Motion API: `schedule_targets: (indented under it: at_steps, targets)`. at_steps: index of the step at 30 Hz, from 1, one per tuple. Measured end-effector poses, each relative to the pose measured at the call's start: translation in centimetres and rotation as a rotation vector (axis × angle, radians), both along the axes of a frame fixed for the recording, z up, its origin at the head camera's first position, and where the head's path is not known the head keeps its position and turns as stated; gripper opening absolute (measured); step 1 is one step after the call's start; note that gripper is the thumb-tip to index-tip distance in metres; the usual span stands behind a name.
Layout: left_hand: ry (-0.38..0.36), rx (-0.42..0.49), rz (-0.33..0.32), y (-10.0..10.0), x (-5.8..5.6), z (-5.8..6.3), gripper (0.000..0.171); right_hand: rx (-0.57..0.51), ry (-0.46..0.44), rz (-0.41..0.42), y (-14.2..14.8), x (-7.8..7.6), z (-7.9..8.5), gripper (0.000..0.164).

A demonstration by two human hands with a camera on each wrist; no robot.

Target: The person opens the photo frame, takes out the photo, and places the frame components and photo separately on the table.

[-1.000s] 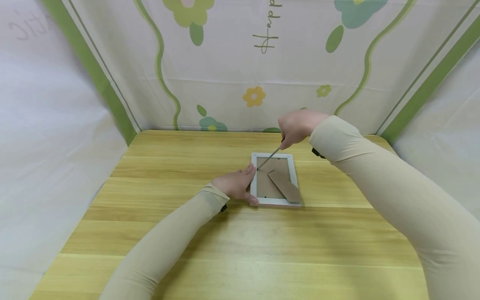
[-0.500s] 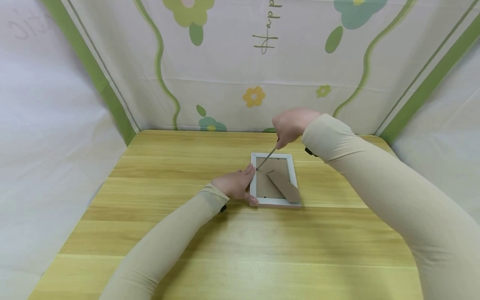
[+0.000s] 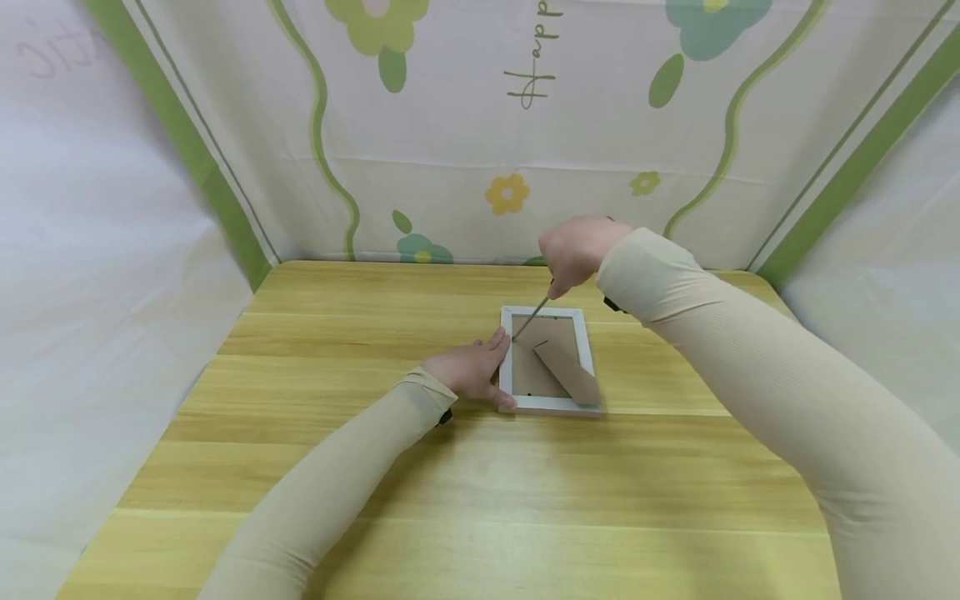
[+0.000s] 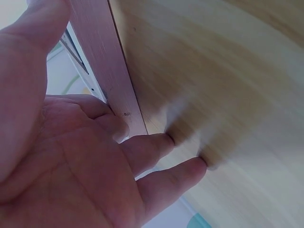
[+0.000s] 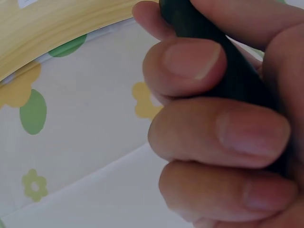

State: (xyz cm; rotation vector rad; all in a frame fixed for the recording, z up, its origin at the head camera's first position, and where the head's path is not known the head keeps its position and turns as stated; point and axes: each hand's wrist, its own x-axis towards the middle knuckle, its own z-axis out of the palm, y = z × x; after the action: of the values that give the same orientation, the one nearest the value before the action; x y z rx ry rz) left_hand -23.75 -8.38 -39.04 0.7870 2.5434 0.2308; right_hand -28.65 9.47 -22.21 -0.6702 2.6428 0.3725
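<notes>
The picture frame (image 3: 550, 403) lies face down on the bench (image 3: 487, 500), nearer the far edge than the person and a little right of the middle, its long axis running roughly from the far edge toward the person. The left hand (image 3: 468, 371) is the nearer one: it touches the frame's left side, with the thumb at the near left corner and the fingers spread rather than curled; in the left wrist view two fingertips rest on the bench. The right hand (image 3: 577, 250) is up beyond the frame's far end, its fingers wrapped round the dark handle of a thin tool (image 3: 532, 317). From there the shaft slants down, leftward and toward the person, to the inner edge of the left rim, just beside the left hand's fingertips. What exactly the tip meets is too small to tell.

The rim is white, flat and narrow, its outer side finely streaked like painted wood. Inside it sits a smooth, matt brown backing board (image 3: 562, 333) with small dark tabs along its edges. A tapering brown stand (image 3: 573, 377) lies slantwise over the board, its wide end overlapping the near right corner. The tool's shaft looks like slim grey metal.
</notes>
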Motion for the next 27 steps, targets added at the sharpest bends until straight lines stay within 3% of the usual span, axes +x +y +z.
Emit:
schedule_targets:
  at_steps: [9, 14, 22, 27]
  targets:
    - [-0.009, 0.013, 0.000, 0.0, 0.1, 0.0, 0.114, -0.075, -0.056, 0.040, 2.5, 0.0, -0.9, 0.032]
    - [-0.011, 0.029, 0.003, -0.1, 0.0, -0.3, 0.114, -0.106, -0.065, 0.053, 4.4, 0.3, -1.2, 0.024]
    - [-0.018, 0.052, 0.008, -0.2, -0.1, -0.5, 0.114, -0.274, 0.013, 0.103, 8.0, 1.3, -1.7, 0.024]
    - [-0.014, 0.057, 0.003, 0.0, 0.1, -0.5, 0.114, -0.354, 0.088, 0.077, 10.1, 2.3, -2.6, 0.021]
